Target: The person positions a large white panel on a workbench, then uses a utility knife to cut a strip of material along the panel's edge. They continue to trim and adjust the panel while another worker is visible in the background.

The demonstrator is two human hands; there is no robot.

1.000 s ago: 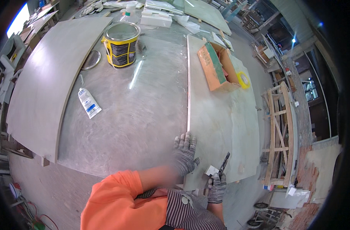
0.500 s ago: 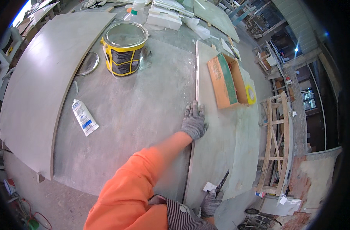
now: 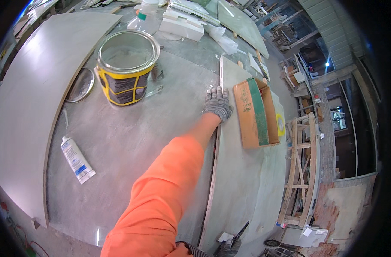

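Note:
My left hand (image 3: 218, 105), in a grey glove, lies flat with its fingers stretched out over the long edge of the pale slab (image 3: 234, 184) on the right. The orange-sleeved arm reaches forward to it. Low in the view, partly cut off by the lower edge, my gloved right hand (image 3: 229, 248) closes around a dark, narrow, blade-like tool (image 3: 243, 229); its exact kind is unclear. Beside that hand is a small white piece (image 3: 225, 237); whether it is held or lies on the slab, I cannot tell.
An open cardboard box (image 3: 250, 113) and yellow tape roll (image 3: 280, 124) sit on the right slab. Leftward are a yellow-black can (image 3: 122, 88), its round lid (image 3: 81, 85), a white tube (image 3: 77, 159) and another slab (image 3: 28, 98). A wooden frame (image 3: 296, 171) stands to the right.
My left hand has slid farther forward along the slab's edge, nearer the box's far end. My right hand has sunk lower in the view, still holding the dark tool. The view has shifted.

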